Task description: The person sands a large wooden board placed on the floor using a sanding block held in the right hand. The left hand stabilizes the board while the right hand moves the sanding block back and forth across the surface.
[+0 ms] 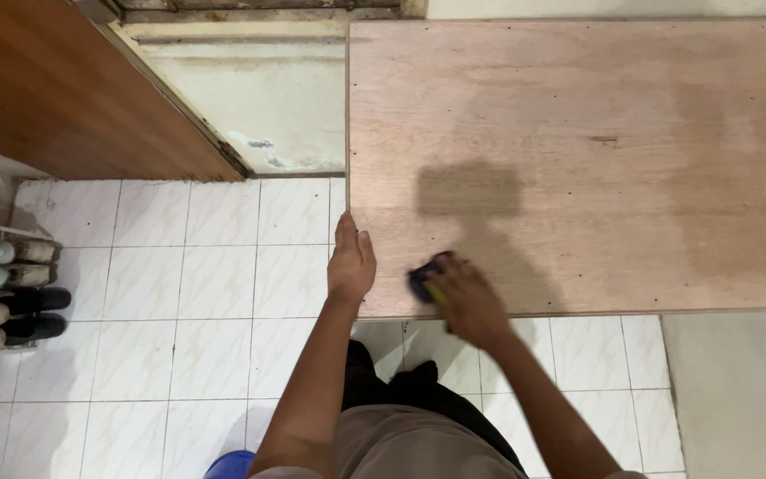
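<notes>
Left hand (351,262) flat and open at the left edge of the plywood table (596,133), fingers together and pointing toward twelve o'clock, palm resting along the board's near-left corner. Right hand (463,297) at three o'clock from it, blurred, curled round a small dark blue block (425,277) with a strip of yellow showing under the fingers; closed on that block, which sits pressed on the plywood just inside the near edge, at about eleven o'clock of the knuckles. Hard to tell the block's exact kind through the blur. Pale, dull patch over the middle of the board, with a dark square shadow at twelve o'clock from the right hand.

Below the board, white floor tiles (179,293). At nine o'clock of the frame, shoes (6,302) lined up on a low rack. At ten to eleven o'clock, a brown wooden door (73,89) standing ajar, a worn cream threshold beyond it. At six o'clock, the rim of a blue bucket (230,463) beside the left forearm, and dark trousers between the two arms.
</notes>
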